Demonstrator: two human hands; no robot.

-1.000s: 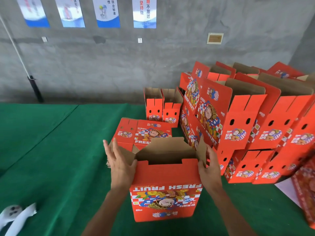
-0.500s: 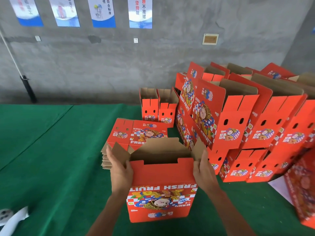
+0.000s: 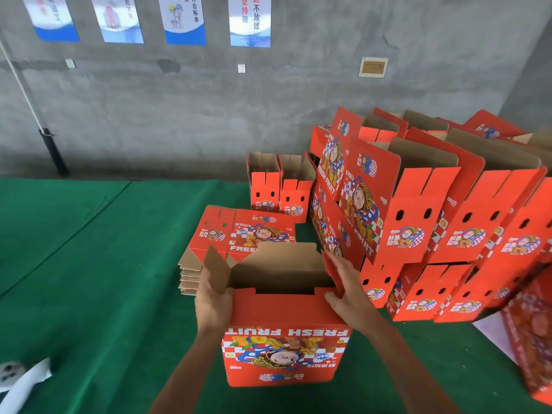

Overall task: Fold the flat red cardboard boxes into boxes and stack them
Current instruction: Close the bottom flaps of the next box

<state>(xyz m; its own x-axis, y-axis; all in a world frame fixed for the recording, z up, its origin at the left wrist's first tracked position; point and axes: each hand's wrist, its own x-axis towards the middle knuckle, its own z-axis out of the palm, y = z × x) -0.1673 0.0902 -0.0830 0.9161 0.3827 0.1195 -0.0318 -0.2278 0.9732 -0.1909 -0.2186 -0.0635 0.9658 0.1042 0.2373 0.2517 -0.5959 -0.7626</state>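
- Bare concrete wall (image 3: 298, 115) with posters behind; green-covered bench (image 3: 89, 279) carries everything.
- Red box (image 3: 285, 339) I'm working on stands upright at the near edge of the bench, centre, mouth open, print upside down toward me.
- Handling call: light corrugated card, stiff along panels, weak at the scored creases. Probably slides easily on the cloth and will rack out of square if squeezed on one side only. Glossy print outside, so I'd expect better grip on the raw brown inside.
- Best hold looks like the two end flaps near their creases, not the flap tips, which would bend.
- Left hand (image 3: 213, 300) sits on the left end of the box, fingers up against the brown left flap (image 3: 218, 271); from here I cannot tell whether it pinches or just presses.
- Right hand (image 3: 346, 288) pinches the right flap (image 3: 333, 271), thumb on the near front panel edge, fingers behind.
- Both forearms come in from the near edge, converging, wrists raised.
- Flat blanks (image 3: 239, 234) lie just behind the box; folded stack (image 3: 418, 219) fills the far right corner.
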